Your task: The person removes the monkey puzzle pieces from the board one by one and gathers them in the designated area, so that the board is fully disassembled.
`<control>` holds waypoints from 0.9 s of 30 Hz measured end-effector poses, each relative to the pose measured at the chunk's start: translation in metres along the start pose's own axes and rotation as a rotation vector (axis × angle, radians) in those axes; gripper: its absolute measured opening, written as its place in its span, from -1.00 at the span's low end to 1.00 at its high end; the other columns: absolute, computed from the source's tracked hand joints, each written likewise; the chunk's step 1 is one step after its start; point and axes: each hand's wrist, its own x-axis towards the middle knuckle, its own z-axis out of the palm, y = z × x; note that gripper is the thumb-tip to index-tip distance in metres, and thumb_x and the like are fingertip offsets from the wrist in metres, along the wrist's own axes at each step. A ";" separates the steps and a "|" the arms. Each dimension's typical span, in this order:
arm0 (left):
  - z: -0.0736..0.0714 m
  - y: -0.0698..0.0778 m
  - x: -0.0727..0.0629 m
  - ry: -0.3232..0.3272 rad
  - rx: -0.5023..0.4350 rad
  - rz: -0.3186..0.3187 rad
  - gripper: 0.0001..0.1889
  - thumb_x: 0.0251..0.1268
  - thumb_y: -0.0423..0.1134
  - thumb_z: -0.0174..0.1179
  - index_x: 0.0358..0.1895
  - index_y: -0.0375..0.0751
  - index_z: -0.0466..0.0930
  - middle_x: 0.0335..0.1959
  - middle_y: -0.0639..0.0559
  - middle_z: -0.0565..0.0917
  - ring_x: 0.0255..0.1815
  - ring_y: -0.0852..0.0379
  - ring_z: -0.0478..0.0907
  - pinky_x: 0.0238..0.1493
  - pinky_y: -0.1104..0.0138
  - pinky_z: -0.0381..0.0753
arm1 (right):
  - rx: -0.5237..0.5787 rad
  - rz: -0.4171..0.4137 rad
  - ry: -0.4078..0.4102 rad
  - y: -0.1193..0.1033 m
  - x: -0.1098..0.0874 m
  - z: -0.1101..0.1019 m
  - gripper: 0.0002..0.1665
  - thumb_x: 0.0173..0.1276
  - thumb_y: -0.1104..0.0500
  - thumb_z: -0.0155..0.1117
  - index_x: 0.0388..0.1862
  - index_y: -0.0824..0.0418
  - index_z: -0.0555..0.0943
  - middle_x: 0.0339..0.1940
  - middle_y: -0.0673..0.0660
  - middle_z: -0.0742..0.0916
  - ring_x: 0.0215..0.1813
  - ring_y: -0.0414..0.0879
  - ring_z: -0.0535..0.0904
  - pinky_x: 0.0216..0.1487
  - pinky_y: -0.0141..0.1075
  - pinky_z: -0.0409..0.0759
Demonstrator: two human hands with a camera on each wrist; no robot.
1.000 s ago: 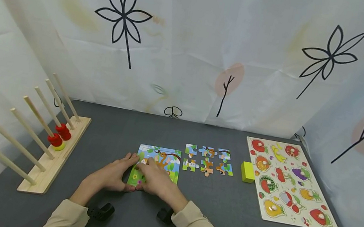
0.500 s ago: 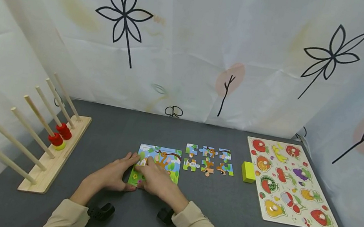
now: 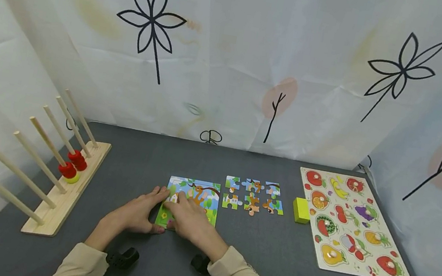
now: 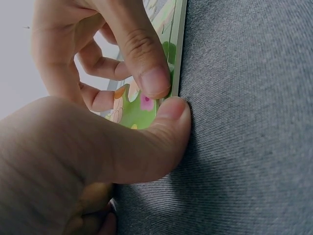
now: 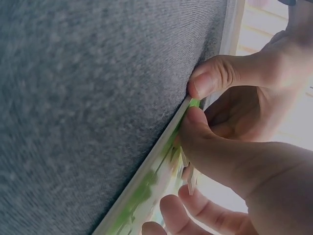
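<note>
A jigsaw puzzle board (image 3: 209, 213) with a bright animal picture lies on the table in the head view. My left hand (image 3: 139, 212) holds it at its left side, with the thumb at the near-left corner and the fingers along the left edge. Over the board's lower left, my right hand (image 3: 190, 220) pinches a green puzzle piece (image 4: 134, 112) with a pink flower. The right thumb presses beside the left thumb in the left wrist view. Part of the piece and the board's lower left are hidden by the fingers.
Several loose puzzle pieces (image 3: 251, 203) lie in two rows right of the board. Beyond them are a yellow block (image 3: 301, 210) and a fruit knob puzzle (image 3: 356, 227). A wooden peg stand (image 3: 57, 213) with red and yellow rings stands on the left. A patterned white cloth (image 3: 234, 53) hangs behind.
</note>
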 end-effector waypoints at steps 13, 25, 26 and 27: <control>0.000 0.001 0.000 -0.001 -0.005 -0.004 0.07 0.05 -0.05 0.58 0.60 -0.27 0.16 0.62 -0.44 0.10 0.57 -0.58 0.11 0.38 -0.39 0.29 | -0.048 0.007 0.013 0.001 -0.002 0.001 -0.39 0.27 -0.06 0.53 0.32 -0.20 0.63 0.06 0.06 0.66 -0.05 -0.06 0.63 -0.36 -0.29 0.60; 0.002 0.000 0.000 0.010 0.000 0.001 0.09 0.03 -0.03 0.59 0.61 -0.27 0.16 0.62 -0.44 0.11 0.58 -0.53 0.11 0.39 -0.36 0.31 | -0.032 0.009 0.037 0.005 -0.005 -0.002 -0.41 0.32 -0.07 0.48 0.34 -0.16 0.62 -0.03 0.05 0.63 -0.18 -0.11 0.59 -0.45 -0.37 0.48; 0.002 -0.001 0.000 0.011 0.000 -0.001 0.09 0.04 -0.03 0.59 0.61 -0.26 0.16 0.62 -0.43 0.11 0.58 -0.54 0.11 0.39 -0.36 0.31 | -0.023 0.006 0.039 0.006 -0.006 -0.004 -0.42 0.34 -0.07 0.47 0.34 -0.15 0.62 -0.04 0.05 0.63 -0.19 -0.12 0.58 -0.46 -0.37 0.46; 0.002 -0.001 0.000 0.012 -0.002 -0.002 0.09 0.04 -0.03 0.59 0.61 -0.26 0.15 0.63 -0.42 0.11 0.58 -0.54 0.11 0.39 -0.36 0.31 | -0.010 0.001 0.041 0.008 -0.007 -0.005 -0.42 0.35 -0.07 0.45 0.34 -0.14 0.62 -0.04 0.05 0.63 -0.21 -0.13 0.57 -0.46 -0.38 0.46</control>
